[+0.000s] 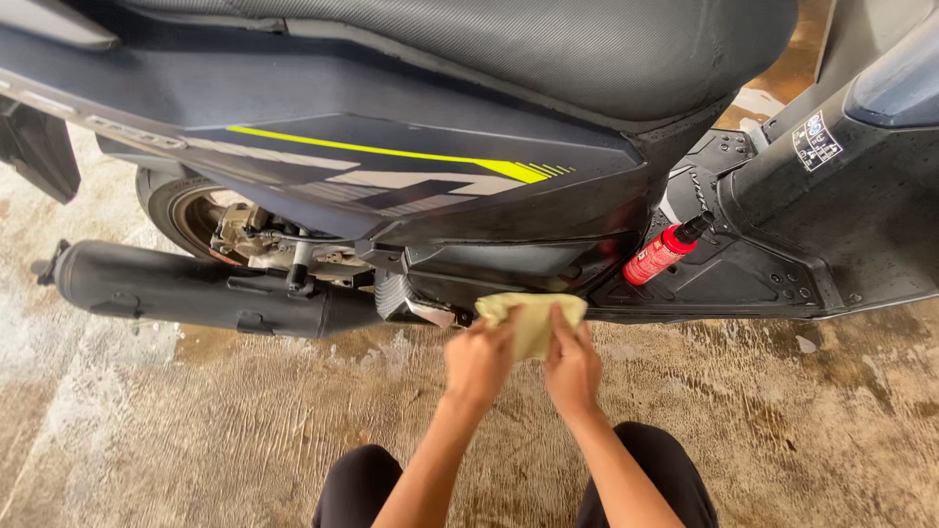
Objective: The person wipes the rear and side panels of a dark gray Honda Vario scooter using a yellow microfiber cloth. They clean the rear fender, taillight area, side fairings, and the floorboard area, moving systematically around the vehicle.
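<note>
Both hands closed on the yellow cloth: left hand and right hand side by side, arms stretched forward, cloth held low against the scooter's side panel, near the red bottle.

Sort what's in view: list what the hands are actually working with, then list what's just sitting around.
In hand:
- yellow cloth, gripped by left hand and right hand
- lower side panel of the scooter, just beyond the cloth

Lying about:
- red spray bottle, lying on the footboard
- black exhaust muffler
- rear wheel
- wet concrete floor
</note>
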